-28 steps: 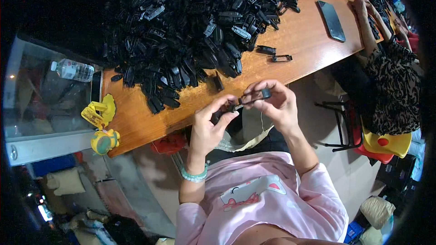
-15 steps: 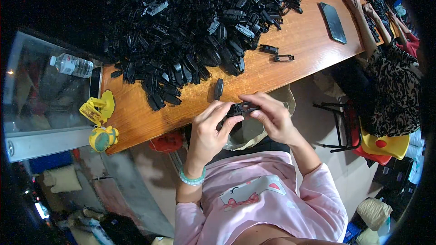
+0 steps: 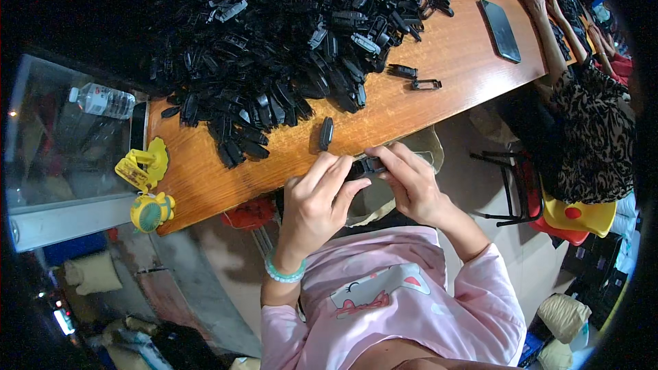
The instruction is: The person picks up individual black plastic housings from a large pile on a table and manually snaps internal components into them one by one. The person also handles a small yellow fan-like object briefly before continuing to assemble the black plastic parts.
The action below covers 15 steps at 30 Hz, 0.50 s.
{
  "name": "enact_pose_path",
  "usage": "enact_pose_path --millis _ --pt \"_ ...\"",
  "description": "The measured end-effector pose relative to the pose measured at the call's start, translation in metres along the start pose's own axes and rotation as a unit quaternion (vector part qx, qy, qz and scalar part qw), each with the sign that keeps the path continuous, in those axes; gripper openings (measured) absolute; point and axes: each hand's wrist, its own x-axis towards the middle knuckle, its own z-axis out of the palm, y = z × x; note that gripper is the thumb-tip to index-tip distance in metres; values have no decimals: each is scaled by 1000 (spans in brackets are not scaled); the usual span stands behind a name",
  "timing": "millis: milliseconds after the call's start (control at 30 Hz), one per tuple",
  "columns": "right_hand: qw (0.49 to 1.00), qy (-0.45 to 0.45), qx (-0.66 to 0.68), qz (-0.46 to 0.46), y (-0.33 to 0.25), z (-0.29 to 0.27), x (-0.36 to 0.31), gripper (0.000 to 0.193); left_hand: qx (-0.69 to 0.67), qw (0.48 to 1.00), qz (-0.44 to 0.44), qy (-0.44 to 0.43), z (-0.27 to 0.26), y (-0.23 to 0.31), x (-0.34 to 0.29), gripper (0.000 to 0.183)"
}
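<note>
Hands, left and right, partly hide a black piece

The held piece looks plastic, the table glossy wood.

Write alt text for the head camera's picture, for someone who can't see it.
A person's left hand and right hand hold a small black item between them beside a wooden table. Beyond lies a large heap of black parts; a phone lies farther right.
</note>
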Motion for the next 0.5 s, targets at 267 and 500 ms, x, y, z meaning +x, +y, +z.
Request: enact_pose_path --millis 267,500 --pt "997 -32 -54 -47 1 -8 -4 46 -40 998 -9 -47 2 2 3 24" --pt "999 39 -18 20 -2 7 -8 48 -180 969 -161 59 34 9 -7 25"
